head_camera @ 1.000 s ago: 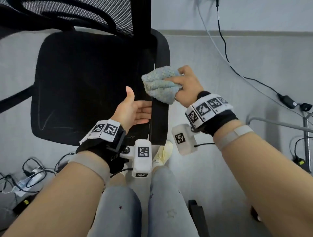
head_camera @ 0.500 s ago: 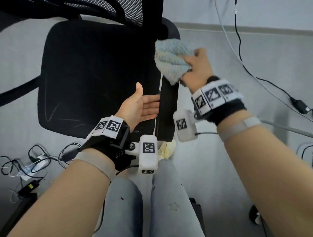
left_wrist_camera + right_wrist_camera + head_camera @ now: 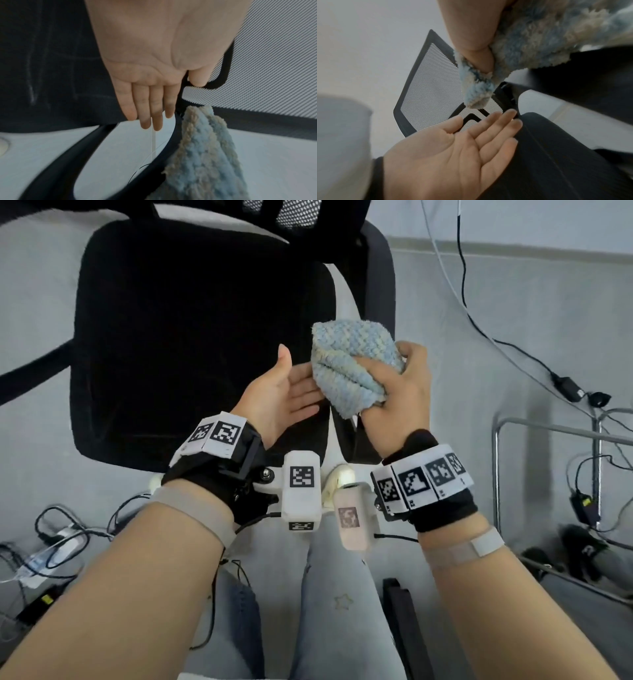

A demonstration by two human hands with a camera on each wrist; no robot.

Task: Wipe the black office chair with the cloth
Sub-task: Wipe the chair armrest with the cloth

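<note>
The black office chair stands before me, its padded seat dark and its mesh back rising at the far side. My right hand grips a bunched blue and beige fluffy cloth over the chair's right armrest. The cloth hangs against the armrest's curved black bar, and its edge wraps my thumb. My left hand is flat, palm up with straight fingers, beside the cloth at the seat's right edge. It holds nothing.
Cables and a power adapter trail over the grey floor at the right, beside a metal frame. More cables and a power strip lie at the lower left. My legs in light jeans are below the hands.
My right hand has drawn the cloth back along the armrest towards me, close to the left hand. The left hand has stayed open beside the armrest.
</note>
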